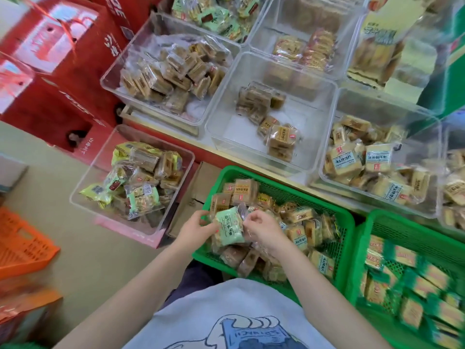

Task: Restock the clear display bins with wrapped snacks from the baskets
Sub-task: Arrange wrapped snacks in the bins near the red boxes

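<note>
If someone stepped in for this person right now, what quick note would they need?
Left hand and right hand both pinch one green wrapped snack over the green basket, which is full of wrapped snacks.
Done: nothing certain; the snack has not reached a bin.
Left: the middle clear bin is lowest, a few brown packs only. The floor bin at left holds green packs like this one, probably its place. A second green basket waits at right.
</note>
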Motion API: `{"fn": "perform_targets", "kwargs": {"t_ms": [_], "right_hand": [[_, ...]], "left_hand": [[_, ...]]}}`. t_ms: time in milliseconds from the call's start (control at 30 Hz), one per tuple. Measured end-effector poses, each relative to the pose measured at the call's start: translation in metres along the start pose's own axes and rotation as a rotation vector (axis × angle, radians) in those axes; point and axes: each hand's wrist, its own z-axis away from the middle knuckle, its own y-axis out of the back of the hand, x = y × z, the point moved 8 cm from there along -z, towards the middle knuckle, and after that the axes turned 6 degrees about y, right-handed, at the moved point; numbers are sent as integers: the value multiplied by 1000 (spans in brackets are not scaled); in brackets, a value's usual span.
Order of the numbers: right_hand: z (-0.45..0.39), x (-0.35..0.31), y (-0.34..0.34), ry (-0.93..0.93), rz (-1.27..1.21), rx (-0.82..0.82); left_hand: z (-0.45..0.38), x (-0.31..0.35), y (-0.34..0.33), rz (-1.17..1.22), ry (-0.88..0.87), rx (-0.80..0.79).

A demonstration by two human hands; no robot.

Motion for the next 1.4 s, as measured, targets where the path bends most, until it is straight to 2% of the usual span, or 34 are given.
{"fn": "perform_targets", "kwargs": {"t_ms": [100, 167, 267, 333, 467, 567, 667, 733, 767, 833, 933, 1100, 1233, 1400], "right_hand": [[8, -11, 9, -2, -273, 5], [12, -23, 11, 21, -456, -27], [14, -53, 18, 102, -500, -82], [14, -78, 28, 150, -494, -109], [10, -131, 35, 219, -352, -189], [-9, -168, 38, 243, -295, -163], [-45, -205, 57, 246, -360, 31], [-75, -229, 72, 238, -483, 172], [-89, -243, 76, 240, -541, 217], [-122, -272, 81, 251, -644, 250], [-170, -311, 88, 250, -758, 272], [-232, -362, 103, 235, -796, 303], [-273, -388, 113, 269, -904, 332], [-296, -388, 108, 150, -750, 322]], "left_hand": [[8, 8, -11, 404, 89, -153], [17, 32, -8, 513, 24, -198], [25, 70, 10, 474, -95, -251], [26, 95, 27, 333, -158, -286], [21, 148, 64, 146, -280, -319], [8, 198, 103, 101, -426, -148], [-15, 236, 153, 145, -631, 250], [-32, 255, 174, -127, -726, 541], [-44, 263, 175, -323, -746, 618], [-74, 270, 167, -642, -717, 593], [-107, 263, 155, -872, -684, 547], [-114, 254, 155, -798, -793, 696], [-116, 254, 153, -823, -821, 737], [-116, 254, 153, -771, -853, 766]]}}
